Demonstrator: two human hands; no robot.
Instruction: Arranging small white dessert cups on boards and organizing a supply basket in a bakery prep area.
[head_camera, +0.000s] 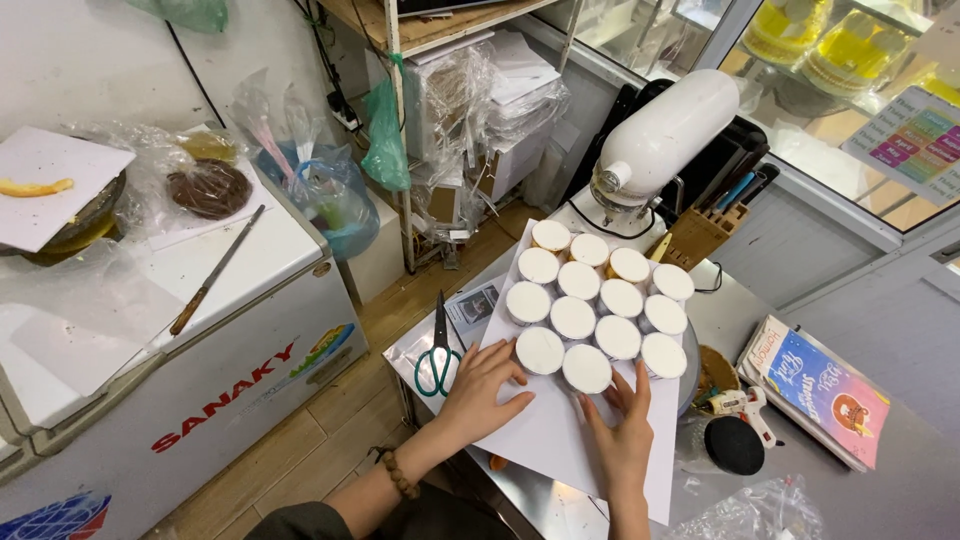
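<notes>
Both hands lie flat and open on the white board (560, 440), the left hand (478, 392) beside the scissors (438, 352), the right hand (622, 440) below the cups (598, 305). The thin board likely flexes under that load, so the grip belongs under its edges.

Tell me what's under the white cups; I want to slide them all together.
The white cups stand on a white sheet, both hands flat on it. What lies beneath the sheet is mostly covered.
</notes>
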